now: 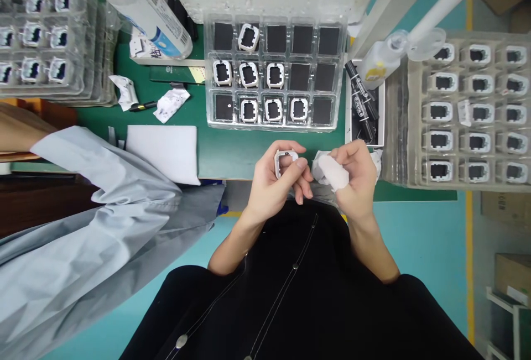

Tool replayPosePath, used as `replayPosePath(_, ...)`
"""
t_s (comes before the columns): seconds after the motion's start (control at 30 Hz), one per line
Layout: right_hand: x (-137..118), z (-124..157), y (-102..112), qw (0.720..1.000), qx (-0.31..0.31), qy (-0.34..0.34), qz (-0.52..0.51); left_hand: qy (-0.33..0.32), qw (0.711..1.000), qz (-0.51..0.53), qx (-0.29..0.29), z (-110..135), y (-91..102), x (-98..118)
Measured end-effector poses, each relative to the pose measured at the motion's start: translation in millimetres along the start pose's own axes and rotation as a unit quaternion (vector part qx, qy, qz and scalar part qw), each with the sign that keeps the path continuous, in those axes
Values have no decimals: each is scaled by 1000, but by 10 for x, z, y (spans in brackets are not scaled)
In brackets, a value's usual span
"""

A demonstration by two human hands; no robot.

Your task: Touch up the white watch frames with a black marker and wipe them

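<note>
Just over the front edge of the green table, my left hand [276, 183] is closed on a white square frame [279, 165], with the thumb laid across its right side. To its right, my right hand [357, 180] grips a crumpled white wipe [332, 172], apart from the frame. Part of the frame is hidden by my fingers. Beyond both hands lies a clear plastic tray [271, 128] with dark square pockets, several of which hold similar white frames [274, 110].
Stacked trays of frames stand at left [93, 67] and right [409, 183]. A box of markers [365, 108], a small bottle [377, 64] and a large bottle [149, 17] flank the middle tray. A white cloth pad [164, 150] lies near a co-worker's grey sleeve [112, 183].
</note>
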State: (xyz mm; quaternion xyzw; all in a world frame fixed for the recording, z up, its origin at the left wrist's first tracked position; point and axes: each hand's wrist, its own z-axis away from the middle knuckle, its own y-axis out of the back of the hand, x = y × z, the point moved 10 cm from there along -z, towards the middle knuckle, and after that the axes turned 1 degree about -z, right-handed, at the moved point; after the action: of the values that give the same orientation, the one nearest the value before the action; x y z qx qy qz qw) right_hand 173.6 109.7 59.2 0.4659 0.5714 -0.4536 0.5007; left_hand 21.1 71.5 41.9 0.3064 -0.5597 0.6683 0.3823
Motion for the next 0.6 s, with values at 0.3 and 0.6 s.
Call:
replayPosePath(0.3, -150, -31, -45, 1000, -3, 19, 8, -26, 998, -59, -29, 68, -59, 7)
replayPosePath(0.6, 156, -39, 83, 995, 36, -10, -88, -31, 992, -112, -37, 117, -94, -7)
